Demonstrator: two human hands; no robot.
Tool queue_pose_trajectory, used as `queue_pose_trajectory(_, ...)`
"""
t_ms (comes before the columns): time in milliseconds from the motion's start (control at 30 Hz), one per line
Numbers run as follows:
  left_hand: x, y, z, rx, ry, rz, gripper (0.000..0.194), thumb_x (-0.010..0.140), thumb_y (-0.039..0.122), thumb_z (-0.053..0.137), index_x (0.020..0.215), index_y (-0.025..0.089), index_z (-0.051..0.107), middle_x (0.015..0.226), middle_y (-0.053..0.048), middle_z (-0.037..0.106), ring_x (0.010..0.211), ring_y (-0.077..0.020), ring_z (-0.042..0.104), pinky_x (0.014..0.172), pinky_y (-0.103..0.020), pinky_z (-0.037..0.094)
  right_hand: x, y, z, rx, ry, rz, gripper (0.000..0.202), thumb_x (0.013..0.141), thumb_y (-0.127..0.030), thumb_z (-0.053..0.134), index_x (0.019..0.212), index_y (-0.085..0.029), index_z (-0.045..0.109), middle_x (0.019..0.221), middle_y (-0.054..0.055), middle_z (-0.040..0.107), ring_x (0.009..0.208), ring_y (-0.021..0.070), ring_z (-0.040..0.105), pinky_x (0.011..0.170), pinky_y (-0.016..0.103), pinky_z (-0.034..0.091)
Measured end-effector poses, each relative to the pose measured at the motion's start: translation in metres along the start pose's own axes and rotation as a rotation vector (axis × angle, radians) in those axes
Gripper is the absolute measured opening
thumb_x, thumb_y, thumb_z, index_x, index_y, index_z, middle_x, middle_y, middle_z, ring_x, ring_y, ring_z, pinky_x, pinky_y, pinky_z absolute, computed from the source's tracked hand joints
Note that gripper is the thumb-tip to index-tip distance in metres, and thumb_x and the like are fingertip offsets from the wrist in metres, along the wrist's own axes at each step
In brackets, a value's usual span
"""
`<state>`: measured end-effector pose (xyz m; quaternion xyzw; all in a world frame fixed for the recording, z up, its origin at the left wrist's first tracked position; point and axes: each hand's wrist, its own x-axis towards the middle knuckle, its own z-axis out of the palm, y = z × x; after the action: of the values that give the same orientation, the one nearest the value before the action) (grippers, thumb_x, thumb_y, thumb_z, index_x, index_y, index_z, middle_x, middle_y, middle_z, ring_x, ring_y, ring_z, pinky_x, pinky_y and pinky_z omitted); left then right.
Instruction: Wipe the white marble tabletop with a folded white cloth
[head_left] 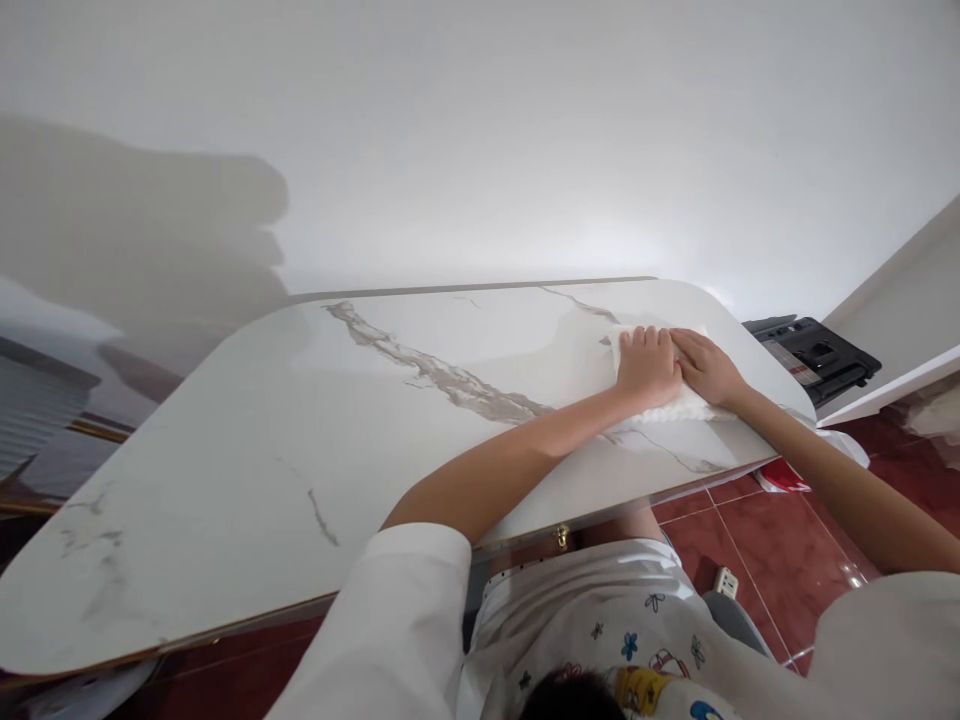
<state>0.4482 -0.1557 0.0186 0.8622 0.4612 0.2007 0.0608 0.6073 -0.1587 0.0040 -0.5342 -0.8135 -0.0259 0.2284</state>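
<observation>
A white textured cloth [675,408] lies on the right part of a white marble-patterned table [300,400]. My left hand [648,366] rests on the cloth with its fingers curled over it. Right beside it, touching it, my right hand [703,366] is also on the cloth, its fingers together and reaching toward the left hand. Part of the cloth is hidden under both hands.
Behind the table stands a white wall [465,130]. A black plastic case [825,360] is past the table's right end. On the red tiled floor [757,550] lies a white power socket block [725,582].
</observation>
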Motion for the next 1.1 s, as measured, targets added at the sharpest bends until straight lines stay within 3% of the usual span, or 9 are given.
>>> queue_pose_trajectory(267,0.06,-0.033,0.01,-0.007,0.035,-0.058,0.041,0.095,0.025,0.036,0.131,0.014,0.051,0.133,-0.013,0.057,0.129,-0.0281,0.044,0.112,-0.046,0.028,0.063,0.033,0.017,0.017,-0.02,0.037,0.05,0.083,-0.027,0.039,0.128,-0.019,0.059,0.134,0.011,0.062,0.126,0.031,0.055,0.108,0.052,0.044)
queue_pose_trajectory(533,0.103,-0.061,0.014,-0.003,0.052,-0.126,0.041,0.095,0.023,0.035,0.13,0.012,0.052,0.133,-0.015,0.057,0.128,-0.0283,0.045,0.111,-0.044,0.029,0.119,0.058,0.035,0.036,-0.037,0.028,0.057,0.08,-0.026,0.04,0.134,-0.015,0.057,0.138,0.009,0.061,0.127,0.0282,0.055,0.11,0.045,0.042)
queue_pose_trajectory(900,0.15,-0.092,0.02,0.015,0.06,-0.184,0.044,0.094,0.023,0.034,0.136,0.02,0.049,0.138,-0.01,0.055,0.131,-0.0258,0.044,0.112,-0.042,0.029,0.174,0.093,0.062,0.108,-0.003,0.074,0.058,0.082,-0.032,0.042,0.135,-0.014,0.059,0.139,0.006,0.06,0.128,0.0301,0.054,0.113,0.045,0.038)
queue_pose_trajectory(1100,0.152,-0.091,0.021,0.042,0.041,-0.198,0.047,0.096,0.023,0.031,0.142,0.022,0.042,0.142,-0.011,0.051,0.135,-0.0286,0.04,0.113,-0.045,0.027,0.181,0.094,0.063,0.117,-0.02,0.077,0.057,0.082,-0.029,0.043,0.135,-0.016,0.059,0.14,0.005,0.059,0.129,0.0314,0.053,0.112,0.047,0.039)
